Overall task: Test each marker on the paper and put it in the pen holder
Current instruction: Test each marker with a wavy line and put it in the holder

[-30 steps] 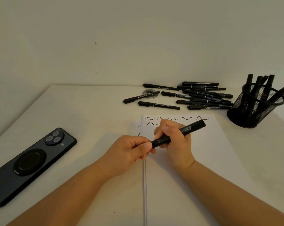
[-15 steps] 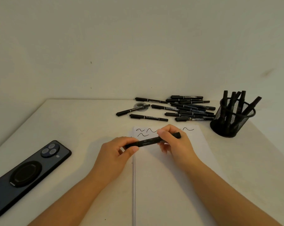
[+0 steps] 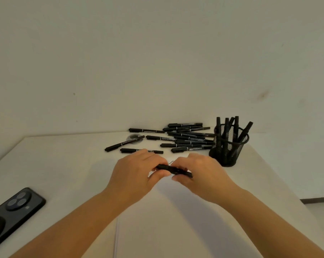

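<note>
Both hands meet over the far end of the paper [image 3: 176, 211], each with fingers curled around one end of a single black marker [image 3: 173, 169] held level between them. The left hand [image 3: 137, 174] pinches the marker's left end between thumb and fingers; the right hand [image 3: 204, 175] wraps the right end, thumb underneath. The marker hangs just above the sheet, not touching it.

Half a second ago the hands were lower and nearer on the sheet, and the left hand gripped a part drawn away from the barrel; now the hands are close together and the marker shows as one short black piece. The squiggles on the paper, plain then, are now almost wholly covered by the hands.

Whether the cap is fully seated cannot be told, as the fingers hide the joint. Loose markers [image 3: 185, 138] lie in a heap at the back of the surface [image 3: 64, 164], just beside the mesh pen holder [image 3: 230, 146], which has several markers standing in it. A phone [image 3: 12, 213] at the left is cut off by the frame edge.
</note>
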